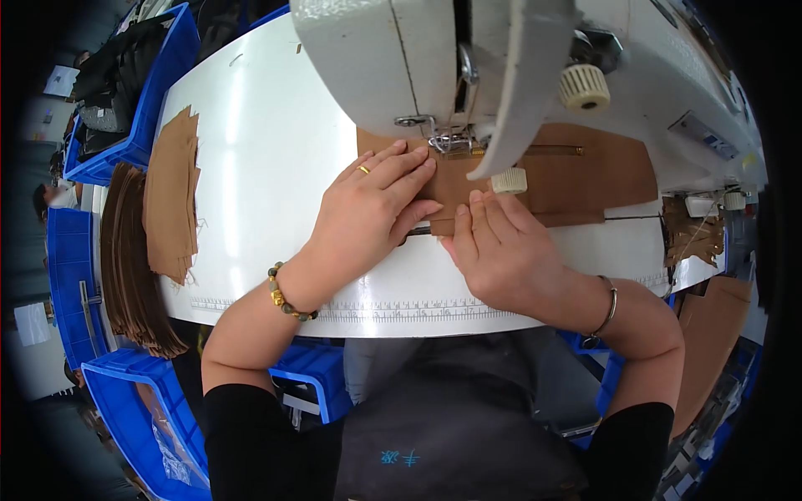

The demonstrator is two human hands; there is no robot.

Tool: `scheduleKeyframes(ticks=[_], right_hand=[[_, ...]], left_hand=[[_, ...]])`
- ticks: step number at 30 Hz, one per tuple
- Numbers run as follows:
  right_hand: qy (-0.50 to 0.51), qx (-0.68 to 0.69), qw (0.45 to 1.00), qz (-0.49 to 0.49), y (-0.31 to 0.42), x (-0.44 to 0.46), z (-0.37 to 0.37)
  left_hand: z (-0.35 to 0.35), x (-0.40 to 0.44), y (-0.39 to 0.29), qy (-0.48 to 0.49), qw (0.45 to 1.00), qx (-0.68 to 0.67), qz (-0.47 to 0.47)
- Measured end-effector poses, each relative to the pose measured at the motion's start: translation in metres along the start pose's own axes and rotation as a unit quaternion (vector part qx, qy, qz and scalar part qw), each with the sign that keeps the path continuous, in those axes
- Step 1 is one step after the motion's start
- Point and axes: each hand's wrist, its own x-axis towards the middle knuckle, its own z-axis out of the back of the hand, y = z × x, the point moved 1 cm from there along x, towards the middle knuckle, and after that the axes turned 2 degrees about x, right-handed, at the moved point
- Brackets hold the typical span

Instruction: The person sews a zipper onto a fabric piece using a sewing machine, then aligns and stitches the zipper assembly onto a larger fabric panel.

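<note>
A brown fabric piece (576,179) lies under the needle area of a white sewing machine (376,67). My left hand (372,200) rests flat on the fabric's left part, its fingers spread and pointing toward the presser foot (451,142). Closer to the front edge of the fabric, my right hand (501,242) has its fingers drawn together and pinches the brown layers. The fabric under both palms is hidden.
Brown pieces (173,200) lie at the table's left, beside a hanging brown stack (125,259). Blue bins (171,79) stand left and below. A ruler strip (401,311) runs along the front edge. More brown scraps (693,234) are at the right.
</note>
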Motion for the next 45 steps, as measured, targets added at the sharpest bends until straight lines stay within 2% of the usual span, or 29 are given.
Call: scheduleKeyframes(ticks=[5, 7, 10, 11, 13, 14, 15, 20, 28, 45], right_hand=[[-0.036, 0.044, 0.998, -0.016, -0.01, -0.008, 0.0], [0.015, 0.128, 0.991, -0.042, -0.028, -0.016, 0.023], [-0.057, 0.004, 0.997, -0.054, -0.089, -0.048, 0.102], [-0.063, -0.09, 0.984, -0.137, -0.129, -0.084, 0.124], [-0.022, -0.275, 0.912, -0.305, -0.21, -0.156, 0.169], [-0.19, -0.229, 0.909, -0.292, -0.246, -0.117, 0.201], [-0.228, -0.208, 0.898, -0.313, -0.266, -0.111, 0.215], [-0.21, -0.065, 0.853, -0.473, -0.303, -0.171, 0.208], [-0.222, 0.018, 0.831, -0.51, -0.312, -0.193, 0.19], [-0.279, 0.133, 0.802, -0.511, -0.325, -0.21, 0.182]], left_hand=[[-0.001, -0.001, -0.005, 0.0, 1.0, 0.01, -0.004], [-0.002, -0.003, -0.007, -0.002, 1.0, 0.024, -0.006], [-0.004, -0.002, -0.007, -0.008, 0.999, 0.036, -0.01], [-0.004, -0.002, -0.007, -0.013, 0.999, 0.039, -0.014], [-0.001, -0.001, -0.008, -0.014, 0.999, 0.035, -0.019], [0.0, 0.0, -0.009, -0.016, 0.999, 0.031, -0.026], [0.0, 0.0, -0.009, -0.016, 0.999, 0.031, -0.026], [-0.004, 0.0, -0.007, -0.041, 0.998, 0.032, -0.039], [-0.003, 0.001, -0.008, -0.03, 0.999, 0.018, -0.031], [-0.005, 0.0, -0.006, -0.029, 0.999, 0.028, -0.032]])
